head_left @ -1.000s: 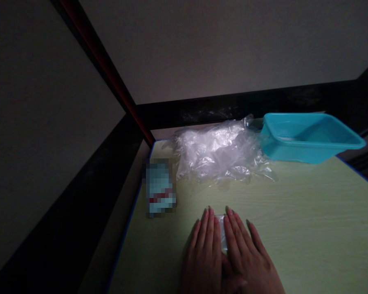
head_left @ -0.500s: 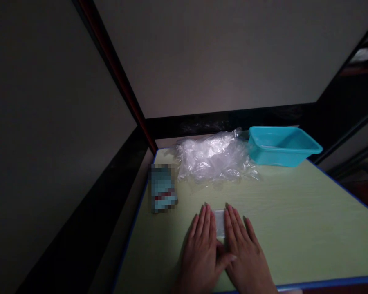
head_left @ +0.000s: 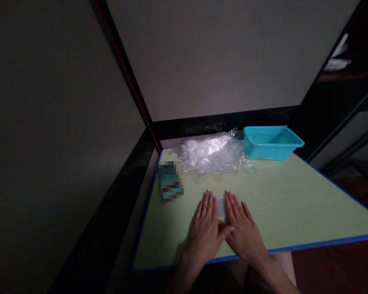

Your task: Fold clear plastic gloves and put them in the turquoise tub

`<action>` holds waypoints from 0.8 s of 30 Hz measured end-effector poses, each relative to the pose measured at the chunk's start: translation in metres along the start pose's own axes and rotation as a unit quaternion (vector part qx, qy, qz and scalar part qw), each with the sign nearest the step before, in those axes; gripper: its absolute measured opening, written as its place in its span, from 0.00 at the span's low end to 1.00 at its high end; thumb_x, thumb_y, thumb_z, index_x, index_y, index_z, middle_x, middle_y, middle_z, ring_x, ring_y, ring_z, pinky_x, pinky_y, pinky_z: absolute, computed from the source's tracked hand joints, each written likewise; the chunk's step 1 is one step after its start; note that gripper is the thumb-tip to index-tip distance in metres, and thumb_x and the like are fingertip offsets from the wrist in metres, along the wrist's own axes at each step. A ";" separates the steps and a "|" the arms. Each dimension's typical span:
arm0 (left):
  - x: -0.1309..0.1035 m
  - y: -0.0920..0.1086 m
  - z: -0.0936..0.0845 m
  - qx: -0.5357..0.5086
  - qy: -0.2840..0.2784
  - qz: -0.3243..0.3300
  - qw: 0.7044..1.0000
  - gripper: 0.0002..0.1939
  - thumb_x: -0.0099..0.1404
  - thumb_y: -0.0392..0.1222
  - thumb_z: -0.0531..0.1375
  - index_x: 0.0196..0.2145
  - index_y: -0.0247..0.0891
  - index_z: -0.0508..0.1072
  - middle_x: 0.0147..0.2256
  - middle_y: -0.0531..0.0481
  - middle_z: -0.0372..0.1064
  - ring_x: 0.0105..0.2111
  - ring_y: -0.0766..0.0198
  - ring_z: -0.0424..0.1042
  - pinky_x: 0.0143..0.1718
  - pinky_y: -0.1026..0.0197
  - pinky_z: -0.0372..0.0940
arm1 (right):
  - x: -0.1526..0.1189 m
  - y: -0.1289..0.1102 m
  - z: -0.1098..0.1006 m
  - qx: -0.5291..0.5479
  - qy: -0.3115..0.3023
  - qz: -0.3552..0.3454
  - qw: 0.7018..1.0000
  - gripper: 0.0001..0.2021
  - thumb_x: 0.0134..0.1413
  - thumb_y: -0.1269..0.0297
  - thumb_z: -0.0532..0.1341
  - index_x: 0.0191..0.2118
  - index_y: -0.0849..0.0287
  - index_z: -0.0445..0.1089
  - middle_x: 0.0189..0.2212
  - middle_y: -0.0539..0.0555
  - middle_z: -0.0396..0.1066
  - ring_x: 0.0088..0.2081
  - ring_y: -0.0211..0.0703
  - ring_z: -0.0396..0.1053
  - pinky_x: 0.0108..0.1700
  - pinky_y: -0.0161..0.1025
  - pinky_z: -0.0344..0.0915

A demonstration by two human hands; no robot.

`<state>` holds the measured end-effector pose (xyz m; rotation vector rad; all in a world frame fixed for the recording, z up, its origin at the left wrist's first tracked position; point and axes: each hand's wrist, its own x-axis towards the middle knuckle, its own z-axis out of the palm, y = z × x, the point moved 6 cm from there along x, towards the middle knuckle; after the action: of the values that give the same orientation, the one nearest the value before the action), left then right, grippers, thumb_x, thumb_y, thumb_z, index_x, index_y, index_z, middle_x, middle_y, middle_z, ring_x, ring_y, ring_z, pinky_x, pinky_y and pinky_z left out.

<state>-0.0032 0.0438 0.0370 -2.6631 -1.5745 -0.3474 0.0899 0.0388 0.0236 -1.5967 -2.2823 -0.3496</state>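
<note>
The left hand (head_left: 204, 232) and the right hand (head_left: 243, 230) lie flat and side by side, low in the middle of the frame. Both are opened out, with long straight fingers, and they do not grip anything. A small see-through piece of plastic (head_left: 221, 206) lies on the table (head_left: 288, 200) between the fingers, just below the middle of the frame. The left thumb reaches across to the right hand. Above them, near the middle, is a crinkly heap of clear plastic (head_left: 214, 155). A blue tub (head_left: 265, 152) sits right of the heap. A blurry green thing (head_left: 171, 181) lies left of the hands.
</note>
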 end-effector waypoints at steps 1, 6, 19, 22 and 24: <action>0.000 0.000 0.000 -0.001 0.000 0.003 1.000 0.40 0.65 0.58 0.49 0.62 0.23 0.44 0.62 0.33 0.39 0.62 0.52 0.36 0.58 0.49 0.49 | 0.000 0.000 -0.001 -0.001 -0.001 0.001 1.000 0.30 0.58 0.61 0.48 0.62 0.75 0.45 0.61 0.67 0.49 0.63 0.52 0.42 0.58 0.50 0.49; 0.000 0.001 -0.001 -0.009 0.002 0.011 1.000 0.37 0.66 0.58 0.46 0.62 0.25 0.46 0.63 0.37 0.37 0.63 0.54 0.35 0.59 0.51 0.47 | 0.002 -0.001 -0.002 -0.002 -0.005 -0.010 1.000 0.28 0.58 0.64 0.48 0.61 0.75 0.48 0.61 0.68 0.49 0.63 0.52 0.43 0.58 0.51 0.49; 0.005 0.000 -0.003 -0.028 -0.035 0.028 0.999 0.37 0.65 0.57 0.47 0.61 0.24 0.47 0.63 0.36 0.39 0.62 0.54 0.37 0.60 0.53 0.44 | 0.013 -0.007 -0.004 0.021 -0.055 -0.100 0.993 0.27 0.56 0.68 0.49 0.61 0.73 0.50 0.62 0.65 0.46 0.63 0.49 0.41 0.60 0.48 0.48; 0.004 0.000 0.000 -0.031 -0.048 0.030 0.998 0.38 0.65 0.57 0.47 0.62 0.25 0.45 0.63 0.36 0.37 0.63 0.54 0.35 0.60 0.53 0.43 | 0.012 -0.007 -0.002 0.024 -0.060 -0.102 0.993 0.28 0.56 0.68 0.50 0.61 0.72 0.49 0.62 0.65 0.45 0.63 0.50 0.41 0.60 0.49 0.48; 0.004 -0.001 0.001 -0.028 -0.052 0.030 0.998 0.39 0.65 0.58 0.47 0.62 0.24 0.45 0.63 0.36 0.36 0.63 0.53 0.35 0.60 0.53 0.41 | 0.012 -0.007 0.000 0.028 -0.065 -0.103 0.992 0.28 0.55 0.69 0.49 0.61 0.72 0.49 0.62 0.64 0.45 0.63 0.50 0.41 0.60 0.49 0.49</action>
<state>-0.0017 0.0477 0.0363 -2.8072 -1.5301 -0.2577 0.0794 0.0466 0.0281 -1.3982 -2.5397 -0.2345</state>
